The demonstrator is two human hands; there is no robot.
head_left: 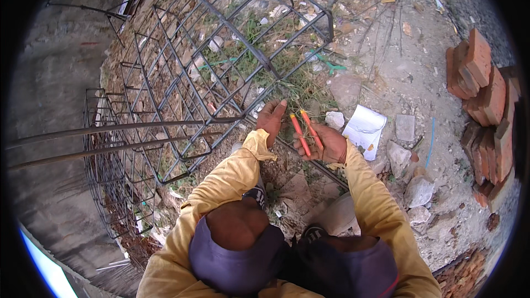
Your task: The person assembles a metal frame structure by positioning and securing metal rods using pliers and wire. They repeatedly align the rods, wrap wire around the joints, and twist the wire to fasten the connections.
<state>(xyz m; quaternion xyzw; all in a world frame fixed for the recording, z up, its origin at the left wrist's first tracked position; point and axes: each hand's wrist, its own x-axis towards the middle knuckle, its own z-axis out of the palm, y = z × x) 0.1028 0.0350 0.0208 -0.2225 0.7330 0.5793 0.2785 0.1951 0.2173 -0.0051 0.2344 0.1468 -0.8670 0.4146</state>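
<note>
- Far left, see two long steel bars (110, 129) reaching in over the rebar cage (225, 20), spread across rough ground.
- Next, find the left hand (269, 120) just below the near corner of the cage, with thumb and fingers drawn in beside the upper end of the red-handled pliers (298, 129); too much grass and dark steel there to tell whether pinching anything or merely resting.
- Between both hands, trace the long axis of the pliers: running away from the body and leaning a little left, with yellow-tipped handle ends toward the cage corner and lower ends against the right palm.
- Read the key relation here: pointed at the corner, ahead and slightly left of the grip, with the left hand nearer to that corner and the right set farther back.
- Then note the right hand (334, 144), wrapped firmly around both handles, with a narrow gap left between them.
- Farther right, see white paper (364, 127) near that wrist, then pale stones (397, 157), and, well apart, stacked red bricks (490, 99).
</note>
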